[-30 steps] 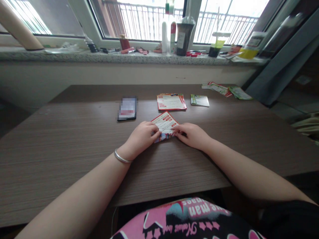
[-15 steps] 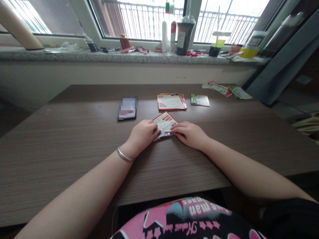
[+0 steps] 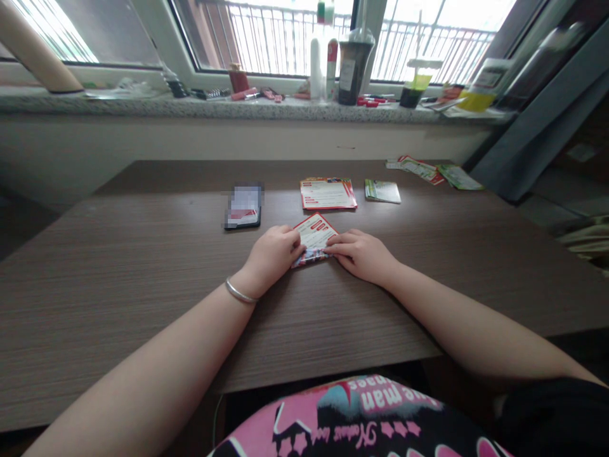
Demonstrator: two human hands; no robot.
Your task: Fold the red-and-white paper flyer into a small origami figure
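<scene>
A printed sheet of paper with a red border lies on the table in front of me, its near edge folded up to show a blue, colourful strip. My left hand grips the left end of the fold, fingers curled on it, and a silver bangle circles that wrist. At the right end, my right hand presses the fold with its fingertips together. Just beyond the sheet lies a stack of similar red-bordered sheets. The undersides of my fingers are hidden.
A phone, partly blurred, lies to the left. Right of the stack sits a small pile of cards; loose leaflets lie at the far right. Bottles, a dark drink cup and small items line the windowsill.
Almost nothing differs. Both hands stay on the fold of the sheet, with only a very slight shift of the left hand and the view.
</scene>
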